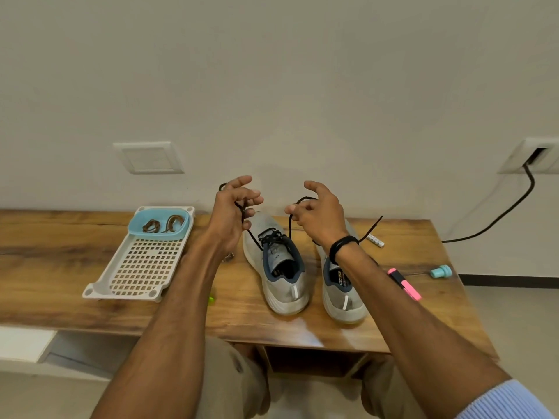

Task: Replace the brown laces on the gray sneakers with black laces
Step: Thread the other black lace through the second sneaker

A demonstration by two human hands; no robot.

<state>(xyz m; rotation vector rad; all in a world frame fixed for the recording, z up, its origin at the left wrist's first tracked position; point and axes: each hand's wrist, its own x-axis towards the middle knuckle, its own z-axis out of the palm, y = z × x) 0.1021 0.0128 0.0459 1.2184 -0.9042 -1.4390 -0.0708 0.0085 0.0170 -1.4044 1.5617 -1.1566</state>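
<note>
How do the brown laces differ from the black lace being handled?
The brown laces lie coiled in the blue bowl; the black lace is threaded through a gray sneaker. Nothing touches the brown laces; the left hand and right hand hold the black lace's ends raised above the shoe. Both are thin, dark cords.

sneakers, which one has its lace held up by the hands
The sneaker nearer the white tray: its black lace rises to the left hand and right hand. The other sneaker's is loose.

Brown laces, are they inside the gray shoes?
No, the brown laces lie coiled in the blue bowl on the white tray, while the gray sneaker that shows its eyelets carries a black lace.
</note>
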